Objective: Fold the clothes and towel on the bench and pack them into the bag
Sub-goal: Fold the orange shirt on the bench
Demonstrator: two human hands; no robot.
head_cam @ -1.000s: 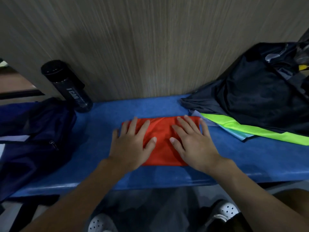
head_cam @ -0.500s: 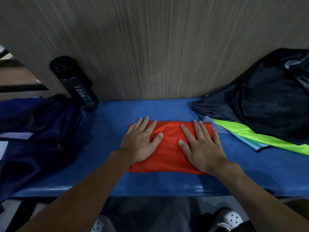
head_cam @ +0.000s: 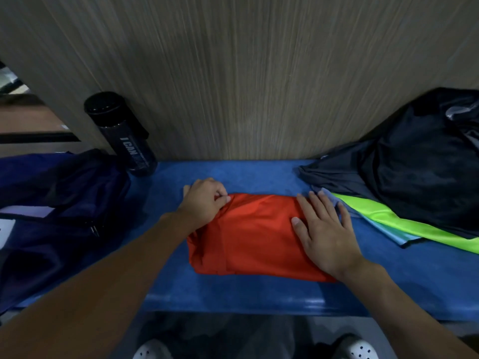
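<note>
Blue bench (head_cam: 259,294) runs left to right against a wood-grain wall. Your folded red shirt (head_cam: 254,237) lies mid-bench, long axis left-right. Your left hand (head_cam: 204,203) pinches its far-left corner; your right hand (head_cam: 326,237) presses flat, fingers spread, on its right end.

A folded garment (head_cam: 254,239) lies mid-bench (head_cam: 233,294), a bag (head_cam: 59,203) to its left and a bottle (head_cam: 124,136) behind the bag against the wall (head_cam: 246,73). A clothes pile (head_cam: 404,182) sits to its right.
</note>
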